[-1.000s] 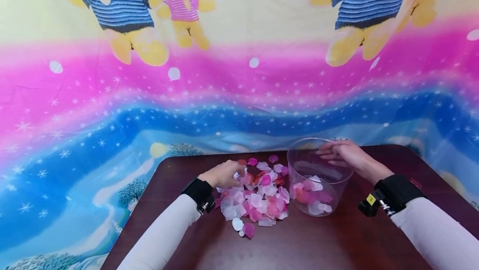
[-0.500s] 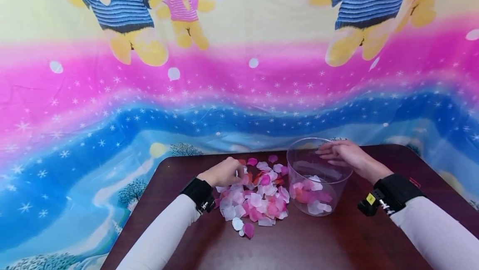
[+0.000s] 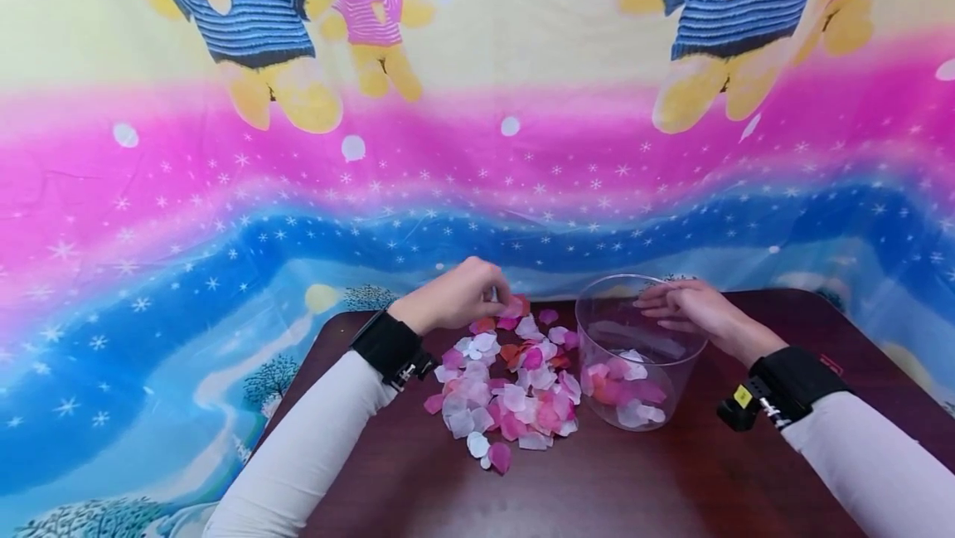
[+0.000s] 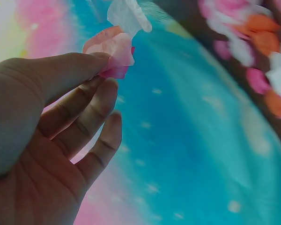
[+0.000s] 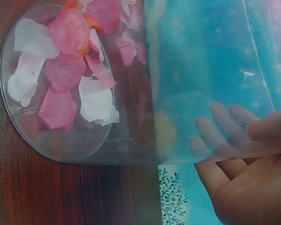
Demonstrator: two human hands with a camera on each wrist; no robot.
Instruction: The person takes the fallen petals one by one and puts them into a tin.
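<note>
Between thumb and fingers my left hand (image 3: 455,293) pinches a few petals (image 4: 116,50), pink and magenta, plus a white one (image 4: 129,16) sticking up behind them. They are raised above the far edge of a loose pile of petals (image 3: 515,399) in pink, white and orange. To the right stands a clear plastic bucket (image 3: 656,362), upright, with some pink, white and orange petals (image 5: 65,70) on its bottom. At its rim my right hand (image 3: 697,312) holds the bucket, the wall lying between the thumb (image 5: 271,127) and the fingers, which show through the plastic.
Everything sits on a dark reddish-brown table (image 3: 567,492). Behind it hangs a printed cloth (image 3: 477,165) with bears and snowflakes, close to the table's back edge. Black camera straps (image 3: 388,347) circle both wrists.
My left hand has lifted from the pile, upward and slightly away toward the back, with petals in its fingers. My right hand and the bucket have stayed put.
</note>
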